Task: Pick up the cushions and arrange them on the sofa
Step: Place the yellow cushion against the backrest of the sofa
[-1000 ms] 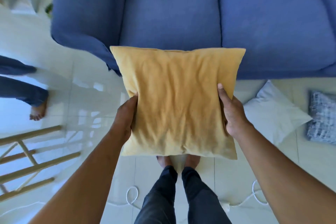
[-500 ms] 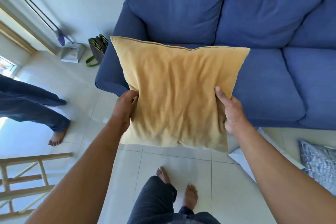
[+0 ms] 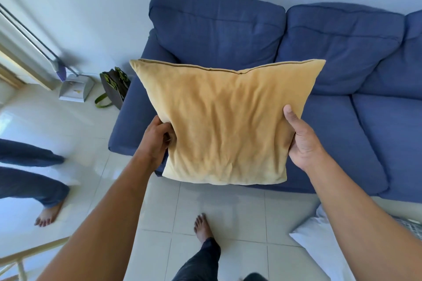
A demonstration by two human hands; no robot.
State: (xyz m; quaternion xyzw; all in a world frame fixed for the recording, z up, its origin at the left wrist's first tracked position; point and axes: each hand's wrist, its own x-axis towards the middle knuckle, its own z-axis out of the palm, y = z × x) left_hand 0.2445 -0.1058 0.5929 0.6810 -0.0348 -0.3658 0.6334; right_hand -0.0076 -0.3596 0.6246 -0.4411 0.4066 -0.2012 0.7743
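I hold a mustard-yellow cushion (image 3: 225, 121) flat in front of me, above the left seat of the blue sofa (image 3: 342, 134). My left hand (image 3: 157, 139) grips its left edge and my right hand (image 3: 301, 141) grips its right edge. The sofa's back cushions and left armrest show behind it. A white cushion (image 3: 319, 248) lies on the floor at the lower right, partly hidden by my right arm. A sliver of a grey patterned cushion (image 3: 413, 227) shows beyond it at the frame edge.
Another person's legs and bare foot (image 3: 45, 214) stand at the left. A dustpan (image 3: 75, 89) and a dark bag (image 3: 114, 89) rest on the floor by the sofa's left armrest. A wooden frame (image 3: 20, 258) is at the lower left. White tiled floor (image 3: 205, 201) lies underfoot.
The view has tilted up from the floor to the sofa's backrest. The yellow cushion, still in both hands, has moved forward over the left seat. I have stepped closer.
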